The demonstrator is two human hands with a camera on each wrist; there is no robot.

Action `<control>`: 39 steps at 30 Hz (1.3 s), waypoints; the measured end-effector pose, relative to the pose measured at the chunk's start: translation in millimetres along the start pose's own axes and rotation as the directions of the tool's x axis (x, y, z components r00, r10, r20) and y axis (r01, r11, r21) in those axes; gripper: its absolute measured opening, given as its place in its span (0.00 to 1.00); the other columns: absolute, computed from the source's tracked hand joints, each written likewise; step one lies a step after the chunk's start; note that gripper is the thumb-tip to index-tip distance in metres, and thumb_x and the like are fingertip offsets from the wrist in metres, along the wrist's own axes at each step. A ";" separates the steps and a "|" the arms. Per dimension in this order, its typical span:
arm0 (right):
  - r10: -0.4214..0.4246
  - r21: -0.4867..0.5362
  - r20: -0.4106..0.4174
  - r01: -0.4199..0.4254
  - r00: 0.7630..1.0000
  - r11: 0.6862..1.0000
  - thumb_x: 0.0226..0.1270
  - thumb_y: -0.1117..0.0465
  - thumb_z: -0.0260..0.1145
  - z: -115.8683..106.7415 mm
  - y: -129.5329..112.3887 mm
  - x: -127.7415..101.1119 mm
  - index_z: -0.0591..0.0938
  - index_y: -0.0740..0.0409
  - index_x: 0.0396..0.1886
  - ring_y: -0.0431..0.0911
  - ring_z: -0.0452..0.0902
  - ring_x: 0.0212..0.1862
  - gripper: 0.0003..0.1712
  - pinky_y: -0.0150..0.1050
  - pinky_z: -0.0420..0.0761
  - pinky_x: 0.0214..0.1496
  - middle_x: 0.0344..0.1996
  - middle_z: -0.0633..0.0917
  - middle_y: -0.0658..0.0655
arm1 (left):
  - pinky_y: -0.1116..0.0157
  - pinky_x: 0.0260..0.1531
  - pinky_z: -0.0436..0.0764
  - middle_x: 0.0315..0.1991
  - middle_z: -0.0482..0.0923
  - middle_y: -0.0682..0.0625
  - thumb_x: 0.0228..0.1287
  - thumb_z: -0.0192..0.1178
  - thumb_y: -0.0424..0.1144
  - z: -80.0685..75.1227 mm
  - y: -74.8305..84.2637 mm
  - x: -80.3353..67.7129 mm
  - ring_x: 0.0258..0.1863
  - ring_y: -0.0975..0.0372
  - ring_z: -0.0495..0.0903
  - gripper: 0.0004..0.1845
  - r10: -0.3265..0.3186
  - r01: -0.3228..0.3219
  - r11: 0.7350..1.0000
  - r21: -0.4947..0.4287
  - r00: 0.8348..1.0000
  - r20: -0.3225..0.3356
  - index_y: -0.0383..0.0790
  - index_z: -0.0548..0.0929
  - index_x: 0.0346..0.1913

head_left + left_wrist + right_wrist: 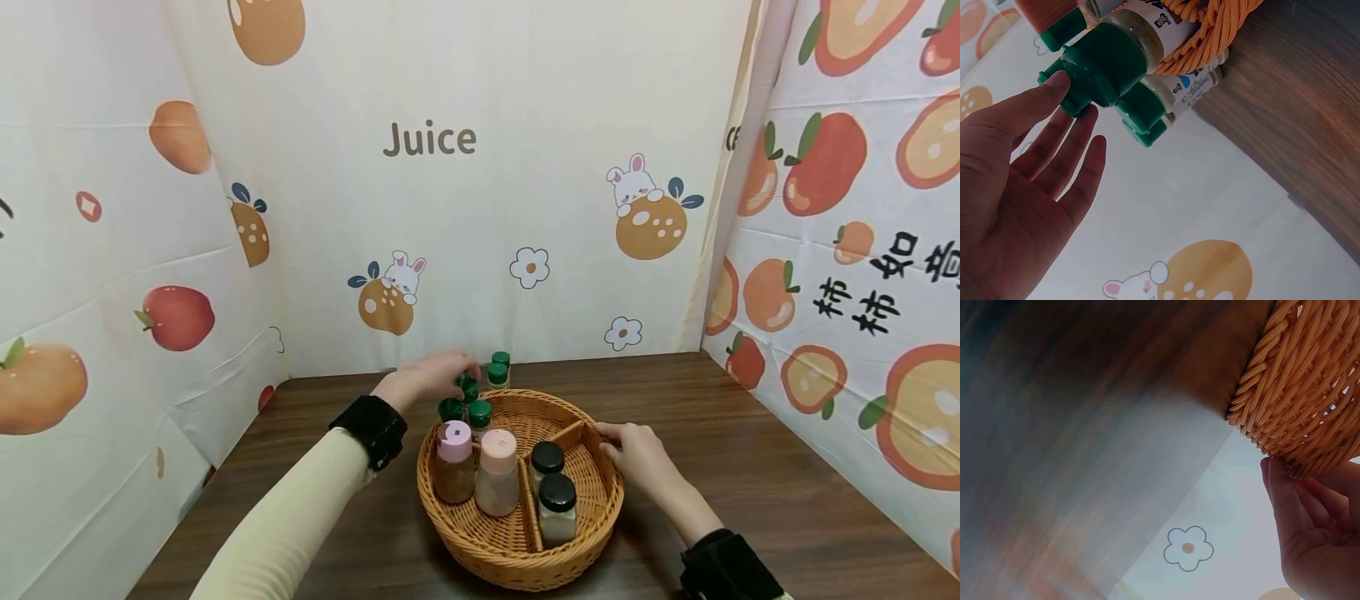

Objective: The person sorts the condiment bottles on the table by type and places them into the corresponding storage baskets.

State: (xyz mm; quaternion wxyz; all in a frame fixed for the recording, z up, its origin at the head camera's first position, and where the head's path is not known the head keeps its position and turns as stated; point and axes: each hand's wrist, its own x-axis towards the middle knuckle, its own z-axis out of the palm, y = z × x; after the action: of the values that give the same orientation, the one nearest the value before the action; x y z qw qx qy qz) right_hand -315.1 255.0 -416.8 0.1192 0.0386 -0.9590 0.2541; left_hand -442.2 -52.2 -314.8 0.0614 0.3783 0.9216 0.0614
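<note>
Behind the round woven wicker basket (517, 542), my spread left hand (427, 377) touches a green-capped glass spice jar (1110, 65); my right hand (637, 454) grips the rim. Next I must close my fingers round the cap, I judge.

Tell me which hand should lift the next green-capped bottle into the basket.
Left, probably. The left hand already touches a green-capped bottle at the basket's far edge. The right hand rests on the basket's right rim, steadying it.

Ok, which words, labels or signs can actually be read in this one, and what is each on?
"Juice": brown letters on the white fruit-print back curtain.
"柿柿如意": black characters on the right-hand curtain, last one cut off.
Paper labels on the green-capped glass spice bottles: too small and blurred to read.
</note>
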 end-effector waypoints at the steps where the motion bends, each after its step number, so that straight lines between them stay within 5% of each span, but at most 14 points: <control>1: 0.000 0.000 0.000 0.000 1.000 1.000 0.66 0.69 0.66 -0.2 -0.1 0.0 0.83 0.65 0.57 0.43 0.73 0.27 0.19 0.33 0.68 0.24 0.46 0.88 0.68 | 0.56 0.59 0.79 0.53 0.79 0.46 0.65 0.65 0.31 0.3 0.3 0.4 0.56 0.52 0.78 0.15 0.002 -0.002 1.000 0.005 1.000 0.003 0.41 0.81 0.54; 26: 0.007 0.005 0.000 -0.007 1.000 1.000 0.66 0.69 0.66 0.3 1.2 1.4 0.83 0.65 0.57 0.45 0.78 0.33 0.19 0.35 0.73 0.27 0.49 0.87 0.69 | 0.58 0.55 0.80 0.52 0.80 0.47 0.69 0.61 0.31 3.9 0.0 -2.0 0.52 0.57 0.78 0.11 -0.012 0.012 1.000 -0.016 1.000 -0.004 0.43 0.83 0.51; 39: 0.003 0.005 -0.007 -0.003 1.000 1.000 0.66 0.69 0.67 -0.1 -0.1 -0.5 0.83 0.65 0.57 0.44 0.76 0.30 0.19 0.34 0.71 0.25 0.47 0.88 0.67 | 0.58 0.56 0.81 0.54 0.79 0.47 0.71 0.58 0.31 8.0 -11.9 1.9 0.52 0.57 0.79 0.15 -0.104 0.110 0.991 0.071 0.991 -0.090 0.43 0.81 0.58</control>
State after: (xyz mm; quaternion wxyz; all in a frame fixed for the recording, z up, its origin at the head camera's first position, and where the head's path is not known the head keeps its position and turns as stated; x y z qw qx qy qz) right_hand -314.6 255.0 -416.8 0.1222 0.0367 -0.9580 0.2569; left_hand -450.5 -58.8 -324.8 0.0106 0.3274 0.9440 0.0393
